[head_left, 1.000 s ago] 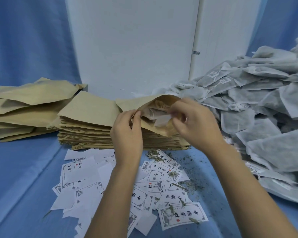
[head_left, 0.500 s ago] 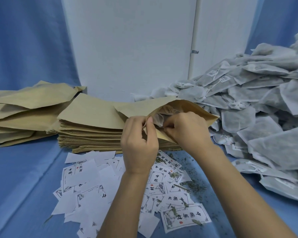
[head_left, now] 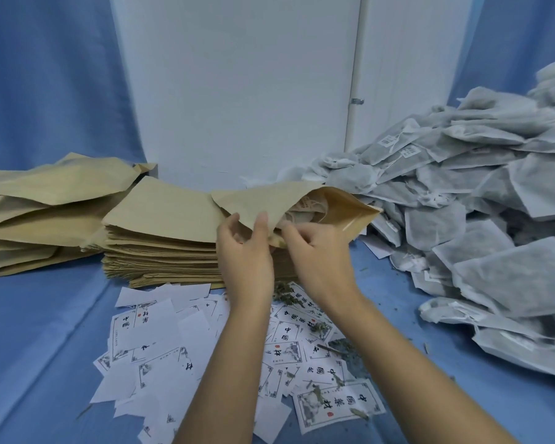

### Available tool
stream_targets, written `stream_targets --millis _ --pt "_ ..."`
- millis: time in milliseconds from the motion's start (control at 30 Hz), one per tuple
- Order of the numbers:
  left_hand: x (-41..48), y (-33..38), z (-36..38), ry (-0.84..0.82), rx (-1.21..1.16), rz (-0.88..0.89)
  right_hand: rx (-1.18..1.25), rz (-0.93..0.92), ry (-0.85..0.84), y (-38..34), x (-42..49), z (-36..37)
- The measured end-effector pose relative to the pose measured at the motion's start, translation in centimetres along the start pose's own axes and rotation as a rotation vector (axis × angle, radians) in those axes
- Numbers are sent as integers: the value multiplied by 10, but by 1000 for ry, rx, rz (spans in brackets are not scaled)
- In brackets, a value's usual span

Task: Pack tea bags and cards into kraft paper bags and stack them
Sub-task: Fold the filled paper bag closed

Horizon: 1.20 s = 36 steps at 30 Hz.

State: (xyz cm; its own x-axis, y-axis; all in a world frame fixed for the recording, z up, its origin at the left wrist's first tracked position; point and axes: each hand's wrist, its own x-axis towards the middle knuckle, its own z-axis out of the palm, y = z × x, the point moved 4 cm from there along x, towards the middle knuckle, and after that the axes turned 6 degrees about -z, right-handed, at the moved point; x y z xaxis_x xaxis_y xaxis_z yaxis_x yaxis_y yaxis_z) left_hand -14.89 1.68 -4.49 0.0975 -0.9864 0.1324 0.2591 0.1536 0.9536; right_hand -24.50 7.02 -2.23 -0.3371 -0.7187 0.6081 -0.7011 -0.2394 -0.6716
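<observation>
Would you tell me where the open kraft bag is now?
The open kraft bag is mid-frame in the head view, held by the left hand and right hand over the right end of the bag stack, left of the tea bag heap.

Matt tan kraft paper makes up the stack of bags, with slightly rough edges. The open bag has a smoother lining with a faint sheen. The tea bags are white, gauzy, matt fabric. The cards are smooth printed paper. The table's blue cloth is matt and creased.
</observation>
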Motion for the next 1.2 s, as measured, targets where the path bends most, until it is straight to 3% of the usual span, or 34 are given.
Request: stream_targets --millis 67,167,300,400,633,800,867,967,1000,1033,1133,1200 --pt "3 -8 4 -39 -68 -205 -123 -58 105 0 3 -8" --pt "-1 -14 12 -198 -68 -406 -342 -92 72 8 13 -13" --pt "-5 -16 15 -346 -103 -480 -323 -11 -101 24 18 -8" --pt "-11 -11 16 -423 -279 -570 -257 17 -196 28 20 -5" --pt "-7 -2 7 -434 -351 -561 -251 -161 -250 17 23 6" --pt "-3 -4 -4 -425 -441 -584 -109 -64 -386 14 34 21" --pt "-1 -3 -6 -394 -457 -579 -75 -25 -257 14 30 17" --pt "5 -2 -9 -294 -428 -505 30 -20 122 12 10 5" --pt "6 -2 -9 -278 -422 -481 125 1 145 11 4 3" --pt "7 -3 -10 -277 -409 -461 212 39 80 11 0 5" --pt "5 -7 -11 -307 -264 -422 342 251 -382 7 -13 23" --pt "2 -8 -12 -323 -58 -393 485 364 -442 10 -16 35"
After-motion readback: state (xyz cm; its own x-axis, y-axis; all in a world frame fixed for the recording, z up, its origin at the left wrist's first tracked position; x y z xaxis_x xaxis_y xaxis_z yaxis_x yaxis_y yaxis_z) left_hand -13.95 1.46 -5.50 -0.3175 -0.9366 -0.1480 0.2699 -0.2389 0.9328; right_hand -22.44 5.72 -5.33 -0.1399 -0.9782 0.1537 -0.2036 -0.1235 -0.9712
